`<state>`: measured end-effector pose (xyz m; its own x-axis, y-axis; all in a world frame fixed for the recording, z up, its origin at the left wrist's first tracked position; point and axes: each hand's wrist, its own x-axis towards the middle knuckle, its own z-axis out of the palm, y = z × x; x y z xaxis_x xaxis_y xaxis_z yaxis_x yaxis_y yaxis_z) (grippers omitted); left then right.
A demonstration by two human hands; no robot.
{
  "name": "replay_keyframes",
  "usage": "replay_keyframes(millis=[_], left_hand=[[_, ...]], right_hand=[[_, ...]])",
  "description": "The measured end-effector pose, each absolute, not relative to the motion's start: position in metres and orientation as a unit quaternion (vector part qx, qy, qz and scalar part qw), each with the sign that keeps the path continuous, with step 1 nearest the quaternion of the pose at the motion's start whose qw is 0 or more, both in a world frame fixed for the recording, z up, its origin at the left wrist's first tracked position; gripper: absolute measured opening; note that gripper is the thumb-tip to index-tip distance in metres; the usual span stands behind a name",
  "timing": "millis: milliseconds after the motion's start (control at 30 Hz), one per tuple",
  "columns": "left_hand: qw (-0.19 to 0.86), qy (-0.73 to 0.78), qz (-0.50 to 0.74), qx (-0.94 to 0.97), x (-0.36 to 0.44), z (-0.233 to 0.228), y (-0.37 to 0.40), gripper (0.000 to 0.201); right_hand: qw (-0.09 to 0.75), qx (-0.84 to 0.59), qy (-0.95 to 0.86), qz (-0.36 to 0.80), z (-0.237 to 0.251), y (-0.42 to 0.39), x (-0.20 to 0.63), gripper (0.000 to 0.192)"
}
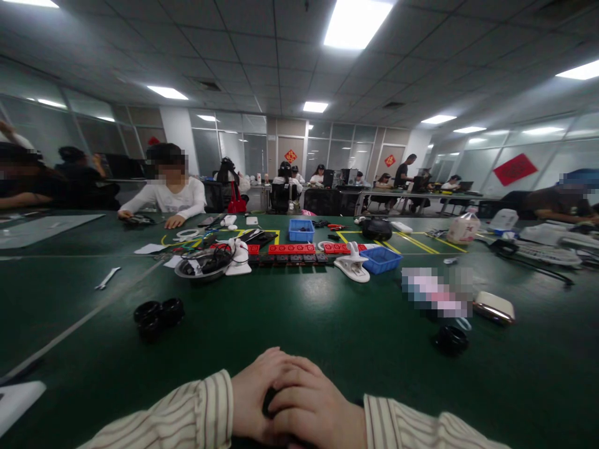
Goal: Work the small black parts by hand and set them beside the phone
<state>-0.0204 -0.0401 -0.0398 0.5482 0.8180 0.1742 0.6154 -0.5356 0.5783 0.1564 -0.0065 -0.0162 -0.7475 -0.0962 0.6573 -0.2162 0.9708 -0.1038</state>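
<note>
My two hands lie together on the green table [327,324] at the near edge, both in striped sleeves. My right hand [314,406] rests over my left hand [253,390], fingers curled. A small black patch [268,403] shows between them; whether it is a held part or shadow is unclear. The nearest loose things are a cluster of black round parts [158,317] to the front left and a single black ring-shaped part [451,340] to the front right.
Mid-table are a metal bowl of cables [203,265], red blocks [291,249], two blue bins [381,259], a white clamp [353,265] and a wrench [107,278]. A white tablet corner [16,402] lies near left. People sit across and along both sides.
</note>
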Motion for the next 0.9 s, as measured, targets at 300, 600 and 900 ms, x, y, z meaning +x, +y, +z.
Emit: replay_keyframes(millis=[300,600,900], left_hand=[[0.157,0.524,0.193,0.814,-0.004,-0.030,-0.052,0.057],[0.203,0.448,0.190,0.850,-0.014,-0.034,-0.042,0.034],[0.237,0.436,0.200,0.845,-0.019,-0.033,-0.042,0.068]], right_hand=[[0.317,-0.109,-0.929,0.154,-0.024,-0.006,0.158,0.057],[0.296,-0.004,-0.945,0.136,-0.029,-0.002,0.160,0.019],[0.346,0.145,-0.924,0.068,-0.036,-0.001,0.151,0.029]])
